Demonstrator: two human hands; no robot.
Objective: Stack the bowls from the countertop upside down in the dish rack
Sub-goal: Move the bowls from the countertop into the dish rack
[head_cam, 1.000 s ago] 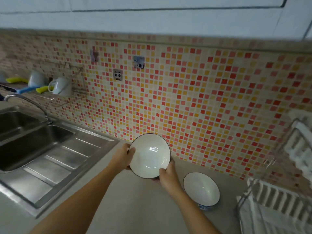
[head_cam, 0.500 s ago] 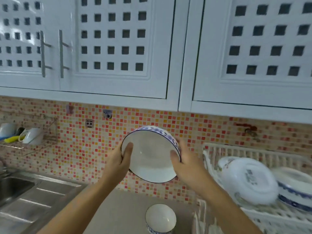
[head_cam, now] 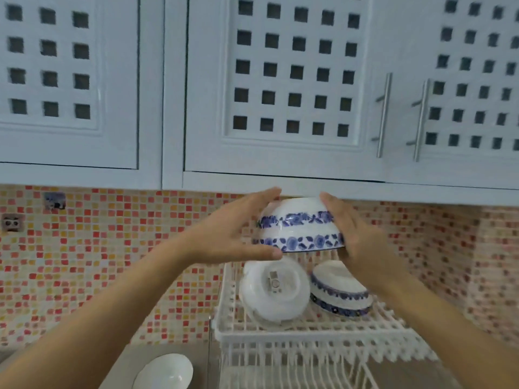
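A white bowl with blue flower bands (head_cam: pixel 299 226) hangs upside down in the air above the white dish rack (head_cam: pixel 280 334). My left hand (head_cam: pixel 238 234) grips its left side and my right hand (head_cam: pixel 351 234) grips its right side. Below it, on the rack's upper shelf, a plain white bowl (head_cam: pixel 273 290) lies tipped with its foot toward me, and a blue-banded bowl (head_cam: pixel 341 293) sits upside down beside it on the right. One more white bowl (head_cam: pixel 165 372) stands upright on the countertop at the lower left.
White cupboards with square cut-outs (head_cam: pixel 292 80) hang close above the held bowl; metal door handles (head_cam: pixel 383 116) are at the right. Red and orange mosaic tiles (head_cam: pixel 112 262) cover the wall. The rack's lower tier of prongs (head_cam: pixel 295 369) is beneath.
The bowl has been turned from facing me to upside down and carried right, over the rack. My view has swung right and up; the sink is out of sight.
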